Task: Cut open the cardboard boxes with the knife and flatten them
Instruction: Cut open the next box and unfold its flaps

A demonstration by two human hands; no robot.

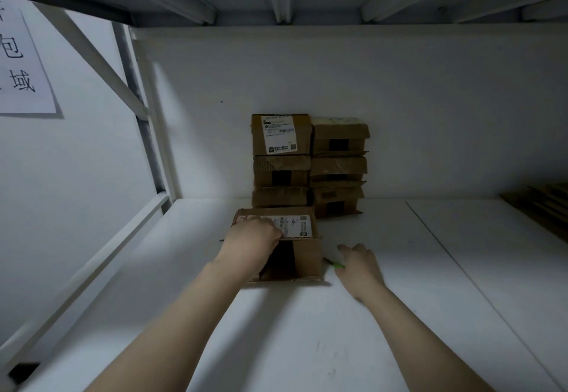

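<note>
A brown cardboard box (307,256) with a white shipping label on top stands on the white shelf in front of me. My left hand (250,239) grips its top front edge, fingers curled over the lip. A green-handled knife (333,264) lies on the shelf just right of the box. My right hand (358,264) hovers over the knife's handle with fingers loosely spread; whether it touches the knife is unclear. Behind the box, two stacks of cardboard boxes (309,164) lean against the back wall.
The white shelf surface (307,330) extends toward me and to the right. Flattened cardboard (544,204) lies at the far right edge. A metal shelf frame (144,133) and a paper sign (21,62) stand at the left; another shelf hangs overhead.
</note>
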